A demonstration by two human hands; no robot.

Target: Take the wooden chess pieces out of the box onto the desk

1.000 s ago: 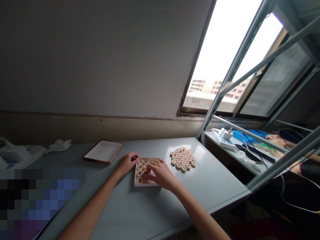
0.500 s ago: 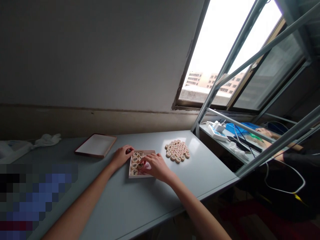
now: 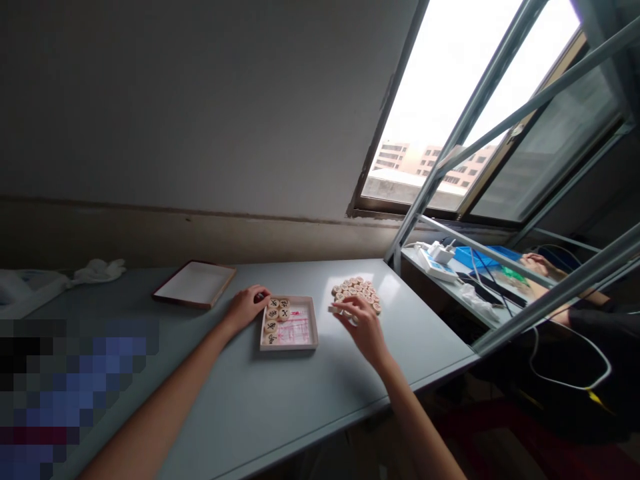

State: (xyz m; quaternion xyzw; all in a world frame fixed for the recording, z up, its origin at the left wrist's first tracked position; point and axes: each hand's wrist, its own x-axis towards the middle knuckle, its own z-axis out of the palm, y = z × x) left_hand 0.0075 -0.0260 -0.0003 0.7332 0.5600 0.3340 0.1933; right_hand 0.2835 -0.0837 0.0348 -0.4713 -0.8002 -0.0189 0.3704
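A shallow box [image 3: 301,345] lies on the grey table [image 3: 280,407], with several round wooden chess pieces [image 3: 277,315] in its left part and a pink-printed sheet showing in its right part. My left hand [image 3: 247,306] rests against the box's far left corner, fingers curled on its rim. My right hand [image 3: 361,320] hovers at the near edge of a pile of wooden pieces [image 3: 359,291], to the right of the box, and pinches one piece [image 3: 334,309] between thumb and fingers.
The box lid [image 3: 195,284] lies upside down at the back left. White gloves [image 3: 97,270] lie by the wall. A metal frame [image 3: 505,260] borders the table's right side. Beyond it another person's hand [image 3: 540,265] works at a desk with cables.
My right hand left the box and moved right to the pile, where it pinches one piece. Fewer pieces lie in the box. My left hand stays at the box's corner.
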